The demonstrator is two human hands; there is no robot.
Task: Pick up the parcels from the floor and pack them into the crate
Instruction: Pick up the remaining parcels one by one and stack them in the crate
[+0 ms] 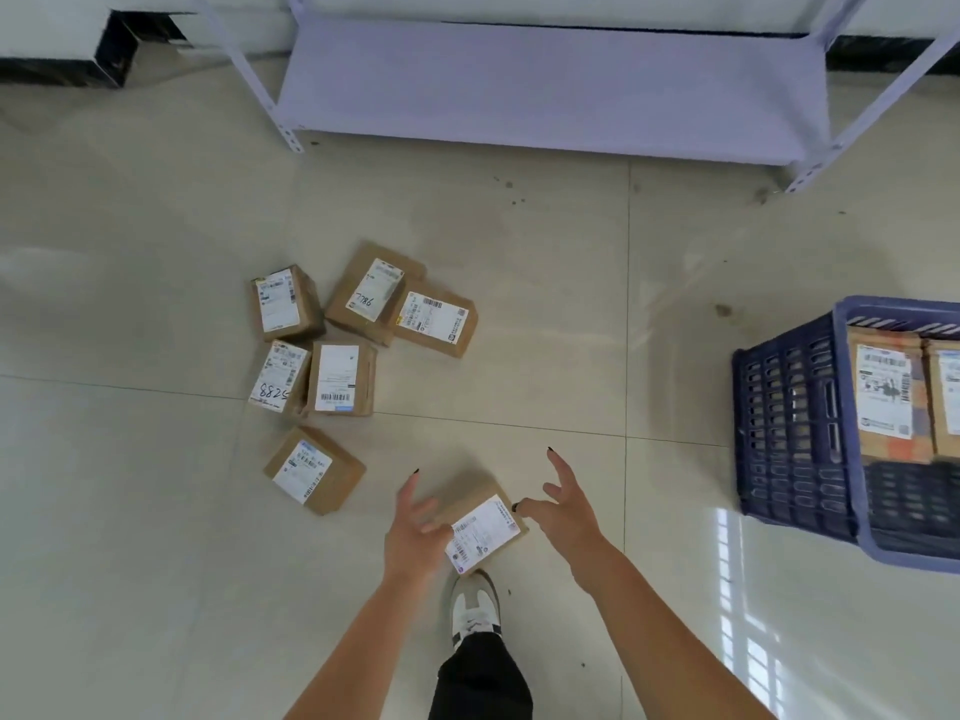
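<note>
While the left hand (415,532) is covering one edge of the nearest parcel (480,527), both hands are spreading loose-fingered beside it, the right hand (563,511) apart. Cut off at the frame's edge, the crate (795,423) is holding two parcels (885,397); six others (332,345) are lying on the floor (545,304).

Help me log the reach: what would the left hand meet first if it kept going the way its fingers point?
Probably the nearest parcel: the left hand spreads open at its left edge. Height is unclear; the hand may be above it.
</note>
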